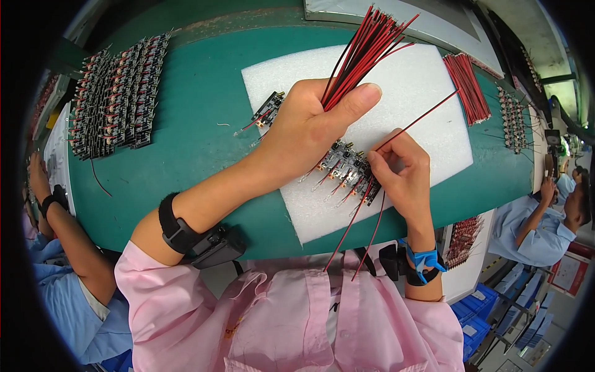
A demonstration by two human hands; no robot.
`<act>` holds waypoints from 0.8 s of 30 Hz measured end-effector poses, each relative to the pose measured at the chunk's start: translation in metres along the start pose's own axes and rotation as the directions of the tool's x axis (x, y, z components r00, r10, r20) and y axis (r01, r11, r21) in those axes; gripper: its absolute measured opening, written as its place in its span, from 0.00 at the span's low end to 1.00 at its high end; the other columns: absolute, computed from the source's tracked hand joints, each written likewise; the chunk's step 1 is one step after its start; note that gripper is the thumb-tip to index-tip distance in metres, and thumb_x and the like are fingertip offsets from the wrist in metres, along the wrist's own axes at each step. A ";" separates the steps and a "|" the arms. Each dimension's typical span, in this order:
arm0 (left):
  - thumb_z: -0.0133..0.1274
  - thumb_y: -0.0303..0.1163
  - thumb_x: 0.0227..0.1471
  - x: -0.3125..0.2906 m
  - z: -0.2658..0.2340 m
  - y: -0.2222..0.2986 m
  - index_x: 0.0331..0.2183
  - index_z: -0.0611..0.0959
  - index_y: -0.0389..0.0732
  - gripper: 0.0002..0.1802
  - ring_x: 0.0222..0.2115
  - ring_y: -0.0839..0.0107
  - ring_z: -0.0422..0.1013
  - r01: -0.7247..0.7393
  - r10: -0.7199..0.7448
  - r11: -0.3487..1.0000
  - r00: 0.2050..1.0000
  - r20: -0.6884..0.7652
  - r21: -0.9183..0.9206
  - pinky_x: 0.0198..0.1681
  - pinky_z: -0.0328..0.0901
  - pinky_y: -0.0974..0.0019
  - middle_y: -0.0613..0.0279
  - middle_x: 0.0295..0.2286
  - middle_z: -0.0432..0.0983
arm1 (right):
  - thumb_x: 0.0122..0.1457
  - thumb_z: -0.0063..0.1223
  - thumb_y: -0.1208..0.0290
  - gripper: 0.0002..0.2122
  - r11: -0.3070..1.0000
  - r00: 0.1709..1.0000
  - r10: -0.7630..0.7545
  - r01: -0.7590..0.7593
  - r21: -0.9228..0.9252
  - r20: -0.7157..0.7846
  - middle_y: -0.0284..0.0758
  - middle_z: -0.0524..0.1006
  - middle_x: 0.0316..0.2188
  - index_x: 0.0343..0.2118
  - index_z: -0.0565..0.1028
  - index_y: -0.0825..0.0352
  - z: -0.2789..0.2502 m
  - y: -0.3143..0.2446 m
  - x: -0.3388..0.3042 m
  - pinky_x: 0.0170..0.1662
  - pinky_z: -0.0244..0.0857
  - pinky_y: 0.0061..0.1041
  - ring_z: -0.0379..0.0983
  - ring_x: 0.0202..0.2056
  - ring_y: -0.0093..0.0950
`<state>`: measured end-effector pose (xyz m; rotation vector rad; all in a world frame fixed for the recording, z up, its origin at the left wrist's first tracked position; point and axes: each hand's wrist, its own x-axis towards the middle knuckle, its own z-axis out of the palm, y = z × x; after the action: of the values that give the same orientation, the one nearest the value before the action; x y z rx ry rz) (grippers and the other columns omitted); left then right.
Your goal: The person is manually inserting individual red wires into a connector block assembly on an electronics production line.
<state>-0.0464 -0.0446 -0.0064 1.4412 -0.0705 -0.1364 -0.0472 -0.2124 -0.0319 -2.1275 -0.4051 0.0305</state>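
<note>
A thick bundle of red and black wires is gripped in my left hand, its loose ends fanning up and away. My right hand pinches a thin red wire between thumb and fingertips, beside a row of small black circuit boards. Two dark red wires hang from the right end of that row toward my lap. Under both hands lies a white foam sheet. Another short row of boards shows partly behind my left wrist.
Stacked rows of wired circuit boards stand at the left of the green table. A pile of red wires lies at the right, with more boards beyond. People in blue sit at both sides. Blue bins are at lower right.
</note>
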 end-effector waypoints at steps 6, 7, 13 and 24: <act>0.43 0.42 0.49 0.000 0.000 0.000 0.12 0.59 0.45 0.21 0.08 0.87 0.46 -0.016 0.016 1.000 1.000 -0.011 0.000 0.09 0.45 0.79 0.76 0.08 0.50 | 0.35 0.50 0.81 0.05 0.999 0.999 -0.038 0.038 -0.018 -0.005 0.35 0.63 0.14 0.14 0.65 0.71 0.001 0.002 0.001 0.22 0.53 0.22 0.60 0.18 0.27; 0.43 0.42 0.49 0.000 0.000 0.000 0.12 0.59 0.45 0.21 0.08 0.86 0.46 -0.018 0.018 1.000 1.000 -0.008 -0.002 0.09 0.44 0.79 0.76 0.08 0.51 | 0.37 0.50 0.80 0.05 0.998 0.999 -0.048 0.048 -0.044 0.007 0.33 0.64 0.14 0.14 0.65 0.71 0.000 0.003 0.001 0.22 0.53 0.20 0.60 0.19 0.23; 0.43 0.43 0.49 0.000 0.000 0.000 0.12 0.59 0.45 0.22 0.08 0.86 0.46 -0.021 0.020 1.000 1.000 -0.006 -0.015 0.09 0.44 0.79 0.75 0.08 0.50 | 0.40 0.50 0.79 0.05 0.994 0.998 -0.064 0.066 -0.091 0.024 0.28 0.64 0.14 0.16 0.66 0.71 -0.001 0.002 0.001 0.22 0.53 0.14 0.59 0.18 0.15; 0.45 0.43 0.48 0.000 0.000 0.001 0.11 0.62 0.44 0.21 0.11 0.87 0.46 0.011 -0.012 0.999 1.000 -0.023 -0.040 0.12 0.42 0.77 0.77 0.09 0.50 | 0.37 0.51 0.79 0.06 1.000 1.000 0.015 -0.015 -0.003 -0.012 0.35 0.64 0.14 0.13 0.65 0.71 0.001 -0.001 0.000 0.24 0.55 0.22 0.61 0.19 0.27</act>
<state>-0.0467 -0.0448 -0.0056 1.4037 -0.0404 -0.1303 -0.0476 -0.2107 -0.0320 -2.1325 -0.3817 0.0255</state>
